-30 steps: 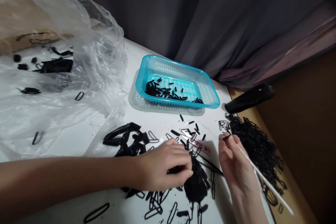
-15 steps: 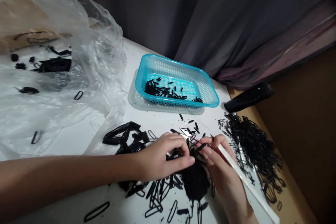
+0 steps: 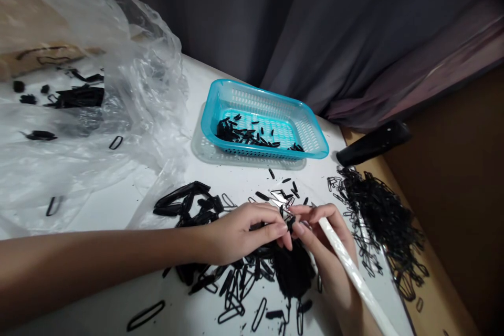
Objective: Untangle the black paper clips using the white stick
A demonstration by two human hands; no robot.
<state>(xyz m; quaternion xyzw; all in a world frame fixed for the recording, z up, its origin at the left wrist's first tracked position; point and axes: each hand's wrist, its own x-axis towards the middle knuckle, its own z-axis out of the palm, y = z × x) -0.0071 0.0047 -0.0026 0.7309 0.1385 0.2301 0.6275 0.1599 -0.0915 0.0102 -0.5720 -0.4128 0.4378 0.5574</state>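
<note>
My left hand (image 3: 252, 233) reaches in from the left, its thumb and fingers pinched at a small black oblong piece (image 3: 290, 222). From the other side, the fingertips of my right hand (image 3: 331, 236) close on the same piece. A long white stick-like tool (image 3: 350, 268) lies through my right hand, its end partly hidden by the fingers. Below the fingertips is a dense black clump (image 3: 294, 270). Loose black oblong loops (image 3: 236, 294) lie around it. Shiny pointed metal blades (image 3: 279, 200), perhaps of scissors, show just beyond my fingers.
A blue perforated basket (image 3: 263, 149) with small black pieces stands behind my hands. At the right is a tangled heap of thin black loops (image 3: 384, 215), near a black cylindrical object (image 3: 372, 144). Crumpled clear plastic (image 3: 149, 79) covers the left; a dark curtain (image 3: 236, 16) hangs behind.
My left fingertips have moved in to meet my right ones at the small black piece, which has shifted slightly left. The white tool has tilted in my right hand.
</note>
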